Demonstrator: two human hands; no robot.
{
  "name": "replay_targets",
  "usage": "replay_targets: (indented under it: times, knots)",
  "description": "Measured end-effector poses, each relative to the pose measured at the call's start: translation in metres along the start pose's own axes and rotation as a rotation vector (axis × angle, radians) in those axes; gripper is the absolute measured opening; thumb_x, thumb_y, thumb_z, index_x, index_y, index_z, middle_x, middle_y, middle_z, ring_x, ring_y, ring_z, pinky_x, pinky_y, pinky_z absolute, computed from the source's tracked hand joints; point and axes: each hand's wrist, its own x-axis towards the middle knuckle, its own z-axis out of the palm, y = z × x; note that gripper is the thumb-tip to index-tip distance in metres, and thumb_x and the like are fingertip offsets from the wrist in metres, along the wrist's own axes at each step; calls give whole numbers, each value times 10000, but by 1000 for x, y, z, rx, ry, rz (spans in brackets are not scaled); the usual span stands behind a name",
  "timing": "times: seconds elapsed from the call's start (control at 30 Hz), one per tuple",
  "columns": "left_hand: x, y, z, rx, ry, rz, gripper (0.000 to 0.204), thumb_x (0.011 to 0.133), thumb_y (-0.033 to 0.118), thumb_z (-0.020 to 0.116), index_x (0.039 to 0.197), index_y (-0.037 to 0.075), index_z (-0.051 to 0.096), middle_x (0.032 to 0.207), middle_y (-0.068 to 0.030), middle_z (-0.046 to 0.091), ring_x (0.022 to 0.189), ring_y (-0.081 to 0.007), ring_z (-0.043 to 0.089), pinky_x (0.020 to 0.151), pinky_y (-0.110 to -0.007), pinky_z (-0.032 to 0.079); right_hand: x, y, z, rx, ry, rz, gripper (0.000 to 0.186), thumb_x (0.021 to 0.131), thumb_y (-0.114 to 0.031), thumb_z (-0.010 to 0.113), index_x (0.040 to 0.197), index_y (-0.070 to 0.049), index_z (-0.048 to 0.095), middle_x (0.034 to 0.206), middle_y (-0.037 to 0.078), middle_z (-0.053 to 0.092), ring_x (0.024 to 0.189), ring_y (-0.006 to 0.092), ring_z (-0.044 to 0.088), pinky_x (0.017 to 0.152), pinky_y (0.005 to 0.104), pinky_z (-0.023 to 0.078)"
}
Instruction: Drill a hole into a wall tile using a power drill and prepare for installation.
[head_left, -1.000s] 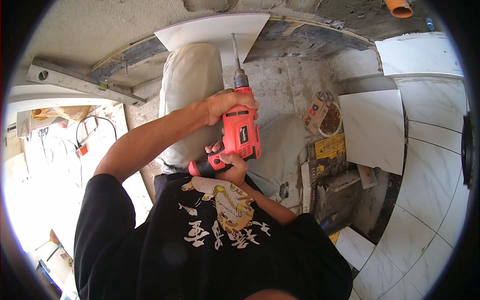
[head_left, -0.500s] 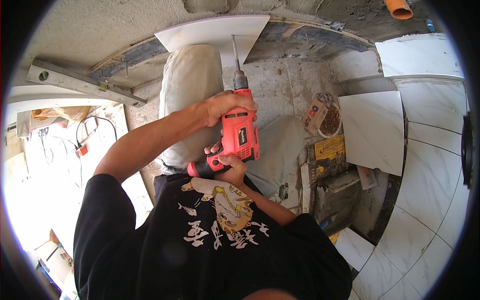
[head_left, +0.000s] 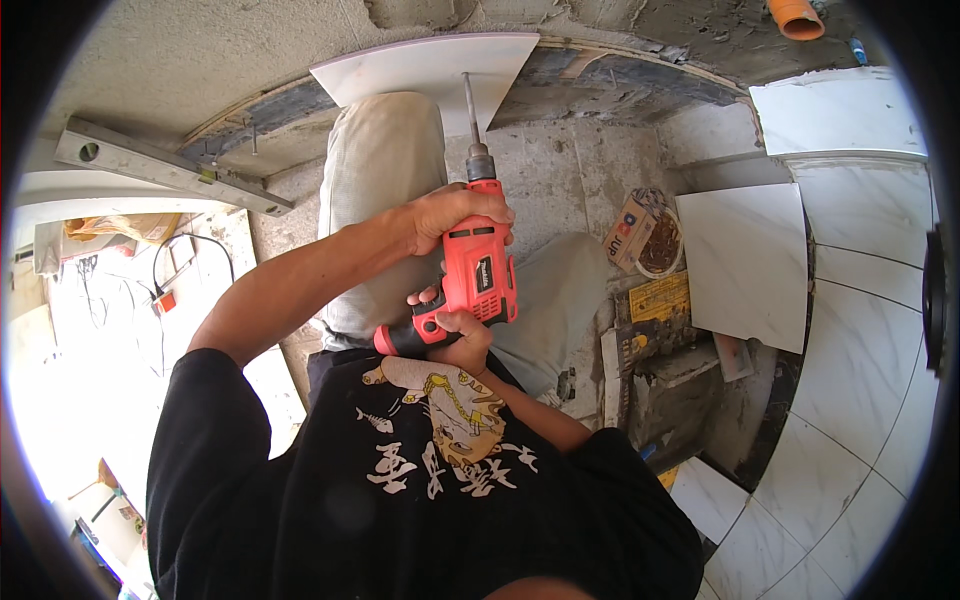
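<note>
Your left hand (head_left: 460,210) and right hand (head_left: 465,342) curl their fingers (head_left: 425,296) firmly round the drill (head_left: 472,270), left hand nearer the tile (head_left: 410,72), the bit (head_left: 471,110) pointing far, toward it.

The head camera looks down from close above

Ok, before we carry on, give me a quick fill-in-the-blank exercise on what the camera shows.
1. Of the left hand and right hand, the one nearer the bit is the ____.
2. The number of hands on the drill is ____.
3. The tile behind the bit is coloured ____.
4. The orange pipe shows in the picture's upper ____ corner.

Missing words: left; two; white; right.
</note>
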Motion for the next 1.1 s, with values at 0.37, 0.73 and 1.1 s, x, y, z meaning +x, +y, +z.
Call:
replay_targets:
  times: [0.37,0.73,1.1]
  knots:
    - [0,-1,-1,1,-12,4,357,776,268,788,1001,20,664,953,-126,719,856,-210,690,807,-360,577,0,1,3,11,-6,-17,668,709,-74,564,1357,-23,411,1005,135,609,1042,291,601,987,420,458]
    - [-1,-1,0,11,-17,12,398,766,300,800,1003,22,640,963,-136,713,868,-219,691,829,-361,568,1,4,3,25,2,-58,650,685,-74,556,1319,-10,428,956,131,591,975,296,587,985,428,449]
    - [-1,0,0,14,-14,11,409,766,288,804,1015,13,632,967,-142,714,873,-223,696,826,-362,573,4,5,-3,-15,-13,-76,644,686,-86,569,1305,11,420,908,125,574,926,291,576,982,443,440]
